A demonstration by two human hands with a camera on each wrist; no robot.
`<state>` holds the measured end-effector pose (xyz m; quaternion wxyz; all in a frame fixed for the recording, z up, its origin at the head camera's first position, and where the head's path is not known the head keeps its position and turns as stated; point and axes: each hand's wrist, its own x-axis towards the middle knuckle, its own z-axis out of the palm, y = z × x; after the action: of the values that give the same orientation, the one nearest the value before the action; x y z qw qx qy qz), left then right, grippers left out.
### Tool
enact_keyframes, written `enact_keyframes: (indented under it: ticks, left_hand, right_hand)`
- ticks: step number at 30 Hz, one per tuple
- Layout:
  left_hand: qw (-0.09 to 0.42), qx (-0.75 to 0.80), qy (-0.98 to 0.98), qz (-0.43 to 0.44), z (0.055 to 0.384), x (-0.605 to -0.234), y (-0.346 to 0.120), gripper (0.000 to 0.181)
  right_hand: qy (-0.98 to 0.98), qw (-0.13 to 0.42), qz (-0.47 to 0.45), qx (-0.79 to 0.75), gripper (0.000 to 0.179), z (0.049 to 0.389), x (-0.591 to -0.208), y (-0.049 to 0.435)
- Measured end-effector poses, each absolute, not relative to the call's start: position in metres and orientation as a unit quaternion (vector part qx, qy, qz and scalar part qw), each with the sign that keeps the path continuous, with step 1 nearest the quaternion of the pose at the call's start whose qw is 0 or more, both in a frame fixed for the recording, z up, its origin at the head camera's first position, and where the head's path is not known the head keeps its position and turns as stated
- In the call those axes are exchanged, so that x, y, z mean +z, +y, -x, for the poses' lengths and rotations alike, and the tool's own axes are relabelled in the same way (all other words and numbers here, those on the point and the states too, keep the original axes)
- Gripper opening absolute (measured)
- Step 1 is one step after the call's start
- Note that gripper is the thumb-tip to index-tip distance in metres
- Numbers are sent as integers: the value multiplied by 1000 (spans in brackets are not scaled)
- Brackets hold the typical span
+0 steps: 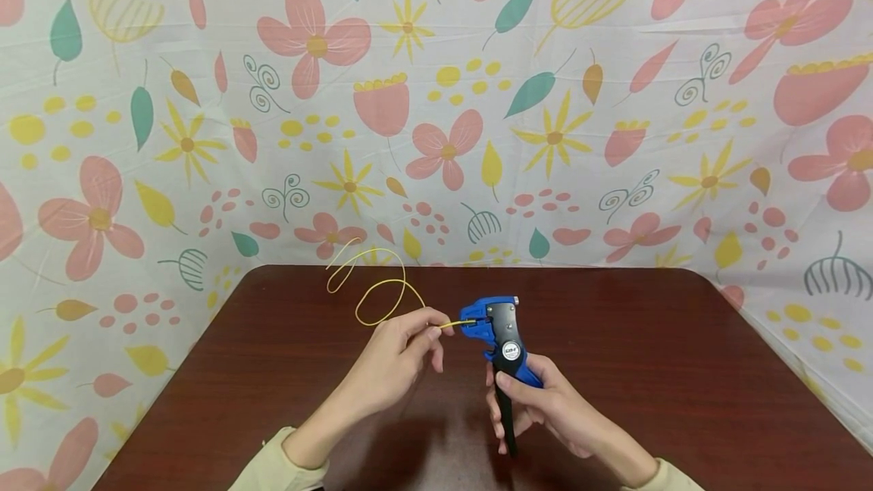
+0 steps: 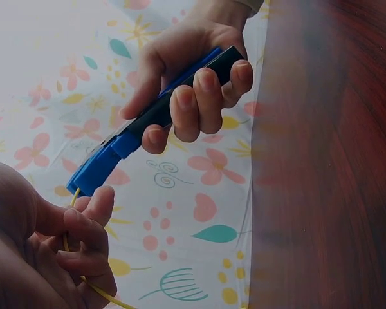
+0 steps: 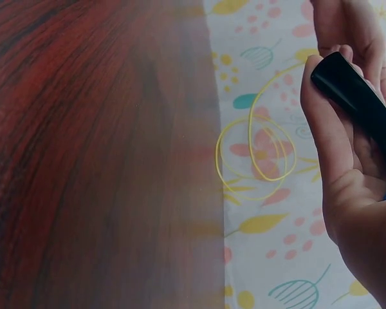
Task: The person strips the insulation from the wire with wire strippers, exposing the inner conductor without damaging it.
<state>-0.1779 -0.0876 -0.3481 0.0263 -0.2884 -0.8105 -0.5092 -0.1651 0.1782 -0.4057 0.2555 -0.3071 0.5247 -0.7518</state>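
My right hand (image 1: 546,400) grips a wire stripper (image 1: 508,347) by its handles, its blue head tilted up and pointing left. Between the thumb and fingers of my left hand (image 1: 395,362) I pinch a thin yellow wire (image 1: 402,283). The wire's short end runs from my fingertips into the mouth of the blue head. Its long part loops loosely away behind my left hand. In the left wrist view, fingers of the right hand (image 2: 196,106) curl round the dark handle, and the wire passes through the left hand (image 2: 71,244). The right wrist view shows the black handle end (image 3: 347,87) near the fingers.
A dark red-brown wooden table (image 1: 286,370) lies below both hands. Behind it and at the sides hangs a white cloth (image 1: 436,97) printed with flowers and leaves, close along the table's back edge. The yellow wire's loops reach up in front of the cloth.
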Motion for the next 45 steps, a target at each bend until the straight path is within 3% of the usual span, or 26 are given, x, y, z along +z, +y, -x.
enact_keyframes:
  ticks: [45]
  left_hand:
    - [24, -508, -812, 287, 177, -346, -89, 19]
  right_hand:
    - [547, 249, 290, -745, 25, 163, -404, 175]
